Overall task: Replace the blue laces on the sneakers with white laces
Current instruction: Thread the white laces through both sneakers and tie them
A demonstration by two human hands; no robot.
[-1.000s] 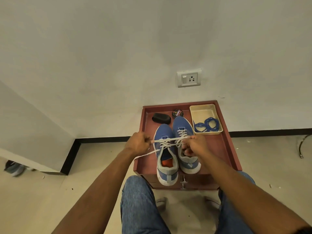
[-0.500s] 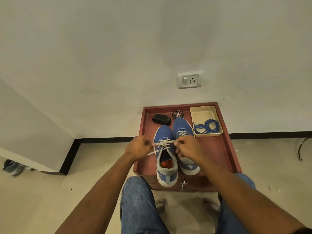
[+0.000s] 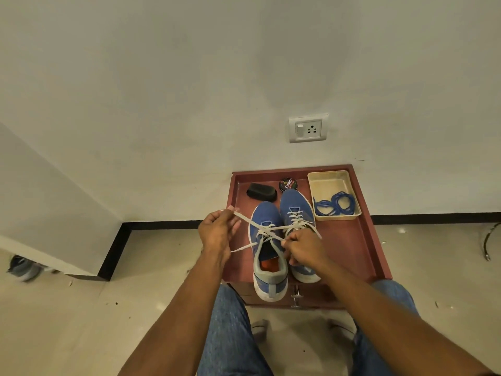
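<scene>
Since half a second ago the left hand (image 3: 218, 234) has lifted out toward 10 o'clock, drawing its end of the white lace (image 3: 267, 232) up and away, so the two ends now cross over the left sneaker (image 3: 267, 248). That hand is closed, fingertips pinching the lace. The right hand (image 3: 305, 249) is curled shut on the other end, low beside the shoe's tongue. The right sneaker (image 3: 294, 207), already laced white, stands touching the first on the red-brown tray (image 3: 371, 240). At 1 o'clock a cream dish (image 3: 325, 180) holds the blue laces (image 3: 337, 206). At 12 o'clock lie a black brush (image 3: 261, 192) and a polish tin (image 3: 288, 183).
</scene>
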